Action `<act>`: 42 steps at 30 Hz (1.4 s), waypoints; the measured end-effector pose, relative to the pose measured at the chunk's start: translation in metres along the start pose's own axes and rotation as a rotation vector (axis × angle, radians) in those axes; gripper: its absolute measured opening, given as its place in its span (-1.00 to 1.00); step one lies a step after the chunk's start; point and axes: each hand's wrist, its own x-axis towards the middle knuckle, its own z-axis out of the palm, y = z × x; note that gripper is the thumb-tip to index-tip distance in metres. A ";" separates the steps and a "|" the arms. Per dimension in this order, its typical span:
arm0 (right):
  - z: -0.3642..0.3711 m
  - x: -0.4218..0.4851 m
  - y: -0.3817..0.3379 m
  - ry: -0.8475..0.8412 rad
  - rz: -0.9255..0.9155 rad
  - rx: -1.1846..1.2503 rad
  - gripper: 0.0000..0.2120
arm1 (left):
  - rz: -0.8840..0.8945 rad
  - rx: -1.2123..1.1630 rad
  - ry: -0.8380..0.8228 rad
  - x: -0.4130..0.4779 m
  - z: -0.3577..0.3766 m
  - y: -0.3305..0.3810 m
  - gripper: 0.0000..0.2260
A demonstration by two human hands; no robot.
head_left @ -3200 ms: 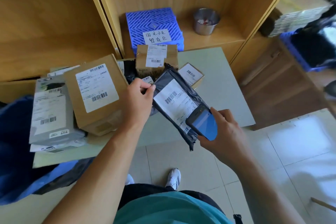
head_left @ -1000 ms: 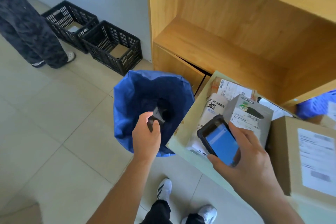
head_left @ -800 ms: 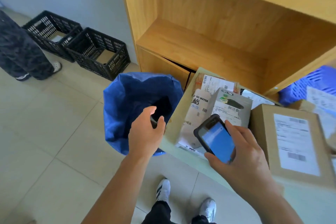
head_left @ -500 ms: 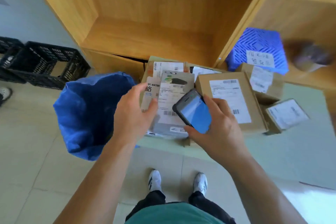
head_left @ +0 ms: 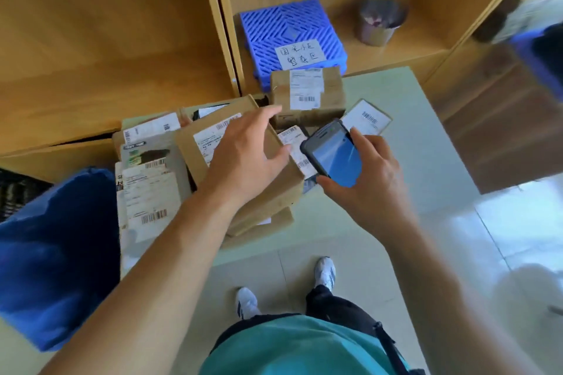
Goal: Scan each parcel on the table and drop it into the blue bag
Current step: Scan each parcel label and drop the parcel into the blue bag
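Note:
Several labelled parcels lie on the pale green table. My left hand hovers with fingers spread over a large brown box in the middle, holding nothing. My right hand grips a handheld scanner with a lit blue screen, held over a small white-labelled parcel. A grey box lies at the left, a brown box at the back, and a small flat parcel to its right. The blue bag stands open at the table's left end.
Wooden shelving rises behind the table. On the shelf sit a blue plastic crate with a handwritten note and a metal cup. A black crate shows at the far left. Tiled floor and my shoes lie below.
The black bag parcel went from my left hand into the blue bag. My view swung back right to the table, and my left hand has moved right, over the large brown box.

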 end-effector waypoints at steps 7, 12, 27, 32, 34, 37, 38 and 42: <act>-0.056 0.030 0.103 0.034 0.123 -0.042 -0.16 | -0.006 -0.011 -0.081 0.043 0.090 0.071 -0.46; -0.064 0.052 0.162 -0.003 0.178 -0.055 -0.13 | -0.141 0.071 -0.093 0.066 0.183 0.086 -0.38; -0.027 0.107 0.236 -0.180 0.151 -0.078 -0.11 | -0.350 0.316 -0.205 0.112 0.297 0.032 0.16; -0.040 0.113 0.245 -0.173 0.155 -0.110 -0.11 | -0.257 0.262 -0.128 0.119 0.280 0.047 0.10; -0.050 0.115 0.246 -0.160 0.150 -0.132 -0.12 | -0.190 0.267 -0.114 0.122 0.260 0.056 0.09; -0.063 0.115 0.241 -0.151 0.118 -0.161 -0.14 | -0.060 0.326 -0.156 0.129 0.221 0.069 0.08; -0.068 0.115 0.237 -0.147 0.107 -0.163 -0.14 | -0.013 0.357 -0.172 0.132 0.206 0.074 0.07; -0.083 0.109 0.221 -0.102 0.069 -0.182 -0.17 | 0.100 0.450 -0.213 0.142 0.156 0.090 0.05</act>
